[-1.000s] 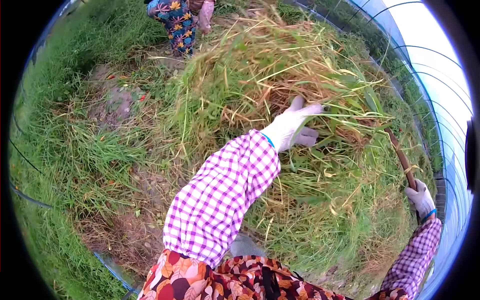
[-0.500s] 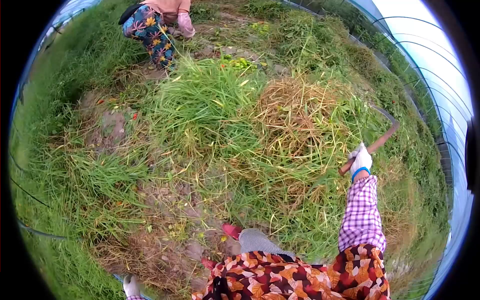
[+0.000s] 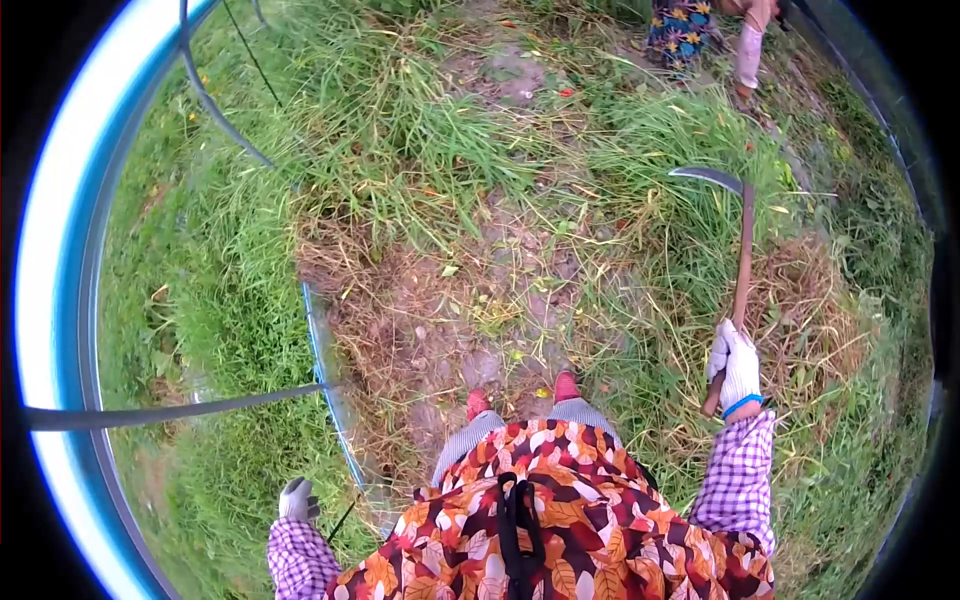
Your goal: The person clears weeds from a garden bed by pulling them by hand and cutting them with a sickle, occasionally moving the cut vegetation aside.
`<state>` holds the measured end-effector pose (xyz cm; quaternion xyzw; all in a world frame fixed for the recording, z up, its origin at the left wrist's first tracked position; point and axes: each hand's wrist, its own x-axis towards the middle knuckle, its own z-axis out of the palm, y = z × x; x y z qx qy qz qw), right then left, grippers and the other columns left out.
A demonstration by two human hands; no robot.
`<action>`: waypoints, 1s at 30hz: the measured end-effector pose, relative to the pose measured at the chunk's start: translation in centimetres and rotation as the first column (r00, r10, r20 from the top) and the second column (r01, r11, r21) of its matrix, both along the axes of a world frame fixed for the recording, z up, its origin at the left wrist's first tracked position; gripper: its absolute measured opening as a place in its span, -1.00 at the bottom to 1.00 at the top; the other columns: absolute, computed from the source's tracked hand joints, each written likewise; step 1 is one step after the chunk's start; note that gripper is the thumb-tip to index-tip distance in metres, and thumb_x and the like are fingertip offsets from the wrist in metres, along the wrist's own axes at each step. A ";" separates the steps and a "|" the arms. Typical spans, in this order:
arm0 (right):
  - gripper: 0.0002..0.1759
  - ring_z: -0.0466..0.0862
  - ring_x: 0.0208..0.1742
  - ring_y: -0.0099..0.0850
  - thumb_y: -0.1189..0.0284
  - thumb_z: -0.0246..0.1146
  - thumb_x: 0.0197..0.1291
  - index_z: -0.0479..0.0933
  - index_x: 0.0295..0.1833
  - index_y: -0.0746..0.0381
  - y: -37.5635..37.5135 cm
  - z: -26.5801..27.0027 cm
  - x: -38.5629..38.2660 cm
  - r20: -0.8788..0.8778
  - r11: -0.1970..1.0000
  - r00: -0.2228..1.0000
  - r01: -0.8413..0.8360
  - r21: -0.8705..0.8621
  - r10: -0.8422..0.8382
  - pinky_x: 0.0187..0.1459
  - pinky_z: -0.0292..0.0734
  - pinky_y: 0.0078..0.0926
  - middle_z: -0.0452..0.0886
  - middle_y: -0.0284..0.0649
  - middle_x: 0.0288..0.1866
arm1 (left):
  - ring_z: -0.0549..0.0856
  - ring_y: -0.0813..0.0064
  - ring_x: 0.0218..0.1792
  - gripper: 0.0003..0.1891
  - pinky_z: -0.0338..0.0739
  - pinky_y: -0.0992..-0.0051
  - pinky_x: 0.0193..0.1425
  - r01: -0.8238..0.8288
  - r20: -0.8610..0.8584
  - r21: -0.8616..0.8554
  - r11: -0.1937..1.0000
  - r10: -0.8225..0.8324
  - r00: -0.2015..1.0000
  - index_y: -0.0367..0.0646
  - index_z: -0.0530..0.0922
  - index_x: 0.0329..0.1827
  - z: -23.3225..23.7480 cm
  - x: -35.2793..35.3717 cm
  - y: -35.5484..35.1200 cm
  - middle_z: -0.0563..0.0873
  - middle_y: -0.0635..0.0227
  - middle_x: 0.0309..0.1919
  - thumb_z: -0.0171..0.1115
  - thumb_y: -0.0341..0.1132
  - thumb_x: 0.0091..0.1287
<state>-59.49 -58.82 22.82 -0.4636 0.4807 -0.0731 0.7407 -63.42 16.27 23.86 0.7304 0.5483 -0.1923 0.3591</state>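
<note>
patterned garment (image 3: 570, 520): orange, red and cream leaf print, at the bottom centre.
left hand (image 3: 298, 500): white-gloved, low over the grass at left; whether its fingers are open or closed, i cannot tell.
right hand (image 3: 737, 365): white-gloved with a blue cuff edge, closed around the sickle's wooden handle near its butt.
red shoes (image 3: 565, 387): side by side on bare, straw-littered soil (image 3: 450, 330).
sickle (image 3: 744, 250): in the right hand, handle pointing away, curved blade turned left over green grass (image 3: 630, 150).
dry heap (image 3: 810, 290): brown stalks just right of the handle.
another person (image 3: 680, 30): far right, in flowered clothing, one arm reaching down.
</note>
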 end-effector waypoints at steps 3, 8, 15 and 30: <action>-0.67 0.30 -0.72 -0.65 0.22 0.10 0.45 0.33 -0.43 0.02 -0.8 -5.0 -0.2 0.066 0.928 0.991 0.082 0.364 -0.114 -0.71 0.25 -0.62 0.28 -0.55 -0.68 | 0.60 0.53 -0.39 -0.51 0.52 0.50 -0.45 0.036 0.150 0.019 0.999 -0.039 0.988 -0.13 0.48 0.29 1.3 -0.8 -1.4 0.64 0.37 -0.21 0.25 -0.23 0.29; -0.51 0.28 -0.76 -0.54 0.15 -0.04 0.50 0.26 -0.59 -0.01 -10.5 -12.5 -10.8 0.006 0.956 0.964 0.265 0.123 -0.267 -0.73 0.23 -0.48 0.25 -0.50 -0.75 | 0.60 0.51 -0.38 -0.55 0.58 0.42 -0.41 -0.086 0.136 0.063 0.994 0.077 0.988 -0.11 0.50 0.24 2.5 -7.1 -0.5 0.65 0.37 -0.21 0.24 -0.23 0.29; -0.59 0.35 -0.68 -0.58 0.21 0.02 0.44 0.30 -0.55 -0.01 -23.4 -16.1 -9.3 -0.223 0.981 0.955 0.191 -0.038 -0.194 -0.63 0.32 -0.60 0.32 -0.50 -0.69 | 0.66 0.40 -0.29 -0.55 0.61 0.39 -0.34 -0.189 0.025 0.144 0.971 0.187 0.982 -0.14 0.50 0.24 6.2 -13.5 -6.3 0.66 0.31 -0.13 0.24 -0.21 0.30; -0.61 0.29 -0.74 -0.47 0.28 -0.09 0.41 0.24 -0.57 0.02 -23.2 -13.9 -6.9 -0.154 1.000 0.988 0.017 -0.024 -0.020 -0.68 0.27 -0.45 0.27 -0.41 -0.73 | 0.59 0.55 -0.36 -0.57 0.52 0.50 -0.35 -0.026 0.005 0.201 0.979 0.025 1.000 -0.15 0.56 0.19 3.4 -19.7 -7.3 0.66 0.40 -0.27 0.26 -0.21 0.27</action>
